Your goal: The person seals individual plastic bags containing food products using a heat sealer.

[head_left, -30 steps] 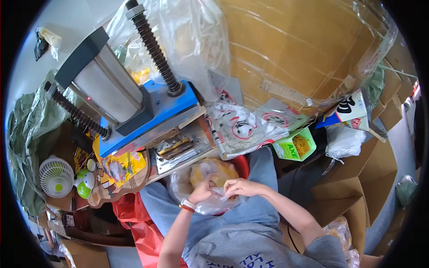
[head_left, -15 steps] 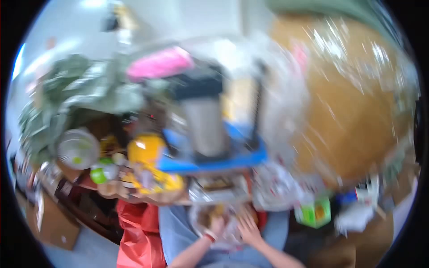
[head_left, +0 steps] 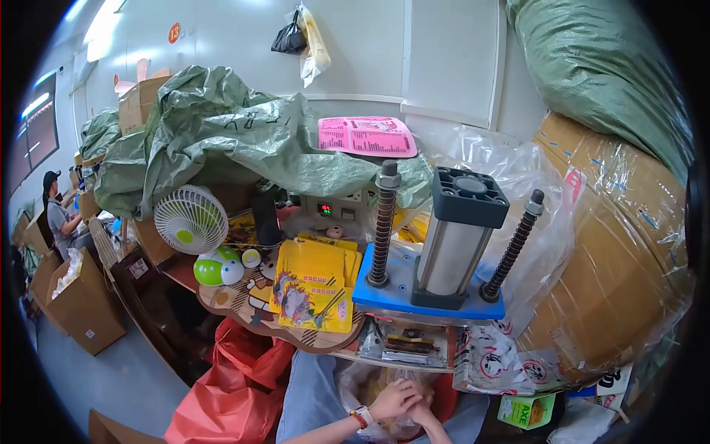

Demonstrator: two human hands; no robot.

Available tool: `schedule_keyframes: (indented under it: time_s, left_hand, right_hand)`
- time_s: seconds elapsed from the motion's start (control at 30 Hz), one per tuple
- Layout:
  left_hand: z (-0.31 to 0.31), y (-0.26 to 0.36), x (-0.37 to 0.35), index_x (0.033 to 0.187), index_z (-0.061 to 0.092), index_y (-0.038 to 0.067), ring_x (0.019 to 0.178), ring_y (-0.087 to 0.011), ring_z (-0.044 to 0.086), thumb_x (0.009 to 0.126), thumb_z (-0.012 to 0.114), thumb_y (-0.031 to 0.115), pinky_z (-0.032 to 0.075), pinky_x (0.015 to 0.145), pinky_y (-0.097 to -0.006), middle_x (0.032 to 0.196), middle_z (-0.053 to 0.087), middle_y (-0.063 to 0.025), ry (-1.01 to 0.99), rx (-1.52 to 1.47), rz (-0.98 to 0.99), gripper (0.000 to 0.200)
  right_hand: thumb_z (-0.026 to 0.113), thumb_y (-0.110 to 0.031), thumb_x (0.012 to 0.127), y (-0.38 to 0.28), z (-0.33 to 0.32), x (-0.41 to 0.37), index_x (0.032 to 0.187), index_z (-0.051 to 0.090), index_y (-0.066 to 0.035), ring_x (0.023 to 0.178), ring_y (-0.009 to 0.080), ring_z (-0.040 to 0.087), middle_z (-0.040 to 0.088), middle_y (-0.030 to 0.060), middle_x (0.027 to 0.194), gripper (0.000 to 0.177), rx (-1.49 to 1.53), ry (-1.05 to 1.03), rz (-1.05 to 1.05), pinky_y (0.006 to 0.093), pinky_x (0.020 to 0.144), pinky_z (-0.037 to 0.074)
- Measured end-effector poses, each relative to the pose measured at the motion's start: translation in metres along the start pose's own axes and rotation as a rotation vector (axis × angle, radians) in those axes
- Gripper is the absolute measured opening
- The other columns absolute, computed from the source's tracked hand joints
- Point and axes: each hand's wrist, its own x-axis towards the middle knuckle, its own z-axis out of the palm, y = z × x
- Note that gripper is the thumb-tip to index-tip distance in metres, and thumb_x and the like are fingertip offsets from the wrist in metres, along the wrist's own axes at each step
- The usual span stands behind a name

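Note:
My left hand (head_left: 392, 400) lies over a clear plastic bag on my lap, its fingers bent against the other hand. My right hand (head_left: 418, 411) is beside it, touching it, with its fingers partly hidden. The plastic bag (head_left: 357, 381) holds yellowish items that are hard to make out. Above the hands, at the table edge, stands a press with a blue plate (head_left: 399, 283) and a metal cylinder (head_left: 456, 248). Yellow printed packets (head_left: 314, 285) lie left of the press on a patterned mat (head_left: 244, 297).
A white fan (head_left: 191, 220) with a green base stands at left. Red bags (head_left: 225, 399) hang beside my leg. A large wrapped carton (head_left: 606, 274) fills the right side. Green sheeting (head_left: 222, 133) covers the back. A person (head_left: 61, 214) sits far left.
The view has turned and become sharp. My hands have come together over the bag; before, they were apart, one on each side of it.

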Motion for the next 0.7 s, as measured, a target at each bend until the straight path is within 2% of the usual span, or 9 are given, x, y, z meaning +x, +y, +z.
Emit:
schedule_keyframes:
  time_s: [0.1,0.17,0.33,0.4,0.47,0.57,0.6,0.67,0.7]
  left_hand:
    - [0.013,-0.013,-0.003,0.101,0.067,0.005,0.089,-0.0356,0.063,0.091,0.064,0.027,0.052,0.078,-0.0391,0.095,0.067,-0.0138,0.140,-0.263,-0.126,0.024]
    - [0.017,-0.028,-0.018,0.100,0.067,0.005,0.093,-0.0345,0.064,0.090,0.064,0.025,0.051,0.083,-0.0396,0.096,0.067,-0.0149,-0.198,-0.432,-0.463,0.024]
    - [0.020,-0.026,-0.018,0.104,0.067,0.006,0.098,-0.0344,0.065,0.087,0.066,0.018,0.051,0.090,-0.0405,0.105,0.065,-0.0176,-0.233,-0.239,-0.313,0.020]
    - [0.023,-0.022,-0.014,0.105,0.066,0.005,0.101,-0.0302,0.064,0.092,0.065,0.022,0.049,0.093,-0.0386,0.113,0.064,-0.0138,0.005,-0.167,0.064,0.022]
    - [0.035,-0.015,-0.011,0.114,0.065,0.003,0.108,-0.0243,0.061,0.098,0.060,0.033,0.046,0.098,-0.0369,0.122,0.061,-0.0100,-0.232,-0.967,-0.509,0.035]
    - [0.008,-0.011,0.004,0.134,0.053,0.002,0.117,-0.0174,0.054,0.105,0.041,0.037,0.040,0.102,-0.0314,0.124,0.061,-0.0111,-0.469,-0.884,-0.898,0.047]
    - [0.055,-0.068,-0.020,0.134,0.054,0.002,0.115,-0.0157,0.054,0.105,0.038,0.031,0.038,0.103,-0.0290,0.124,0.062,-0.0083,-0.513,-0.644,-0.528,0.044]
    - [0.063,-0.079,-0.024,0.132,0.056,0.002,0.114,-0.0151,0.054,0.104,0.040,0.026,0.039,0.103,-0.0293,0.124,0.062,-0.0068,-0.577,-0.696,-0.524,0.041]
    - [0.065,-0.083,-0.027,0.130,0.058,0.001,0.113,-0.0146,0.054,0.102,0.042,0.022,0.040,0.102,-0.0295,0.124,0.062,-0.0052,-0.626,-0.731,-0.530,0.038]
  right_hand:
    - [0.046,-0.035,0.102,-0.030,-0.030,-0.001,0.119,0.055,-0.001,0.097,0.0246,0.060,0.060,0.0112,0.116,0.039,0.432,0.140,0.347,0.0357,0.091,0.046]
    - [0.041,-0.044,0.105,-0.018,-0.037,-0.005,0.114,0.058,0.001,0.092,0.0202,0.060,0.063,0.0081,0.108,0.049,0.633,0.031,0.599,0.0335,0.087,0.046]
    - [0.051,-0.035,0.103,-0.004,-0.039,-0.023,0.109,0.065,-0.002,0.096,0.0146,0.061,0.068,0.0067,0.102,0.036,1.194,0.024,0.672,0.0312,0.089,0.046]
    - [0.056,-0.031,0.100,0.008,-0.038,-0.037,0.107,0.066,-0.001,0.098,0.0151,0.062,0.069,0.0069,0.103,0.032,1.305,0.012,0.627,0.0316,0.090,0.046]
    - [0.061,-0.027,0.098,0.010,-0.030,-0.035,0.105,0.067,0.000,0.100,0.0155,0.063,0.070,0.0071,0.104,0.029,1.417,-0.039,0.580,0.0321,0.091,0.046]
    - [0.063,-0.012,0.090,-0.051,-0.059,-0.016,0.088,0.071,-0.005,0.099,0.0204,0.062,0.067,0.0059,0.103,0.011,0.586,-0.095,0.425,0.0375,0.090,0.045]
    - [0.063,-0.012,0.090,-0.062,-0.067,-0.006,0.088,0.071,-0.005,0.099,0.0204,0.062,0.067,0.0059,0.103,0.011,0.579,-0.087,0.432,0.0375,0.090,0.045]
    - [0.064,-0.009,0.081,-0.078,-0.075,0.004,0.081,0.066,-0.010,0.089,0.0246,0.059,0.061,0.0053,0.088,0.002,-0.617,0.107,-0.118,0.0411,0.083,0.042]
    - [0.064,-0.013,0.074,-0.072,-0.066,0.008,0.078,0.060,-0.013,0.083,0.0276,0.054,0.052,0.0067,0.080,0.005,-0.655,0.237,-0.179,0.0426,0.079,0.039]
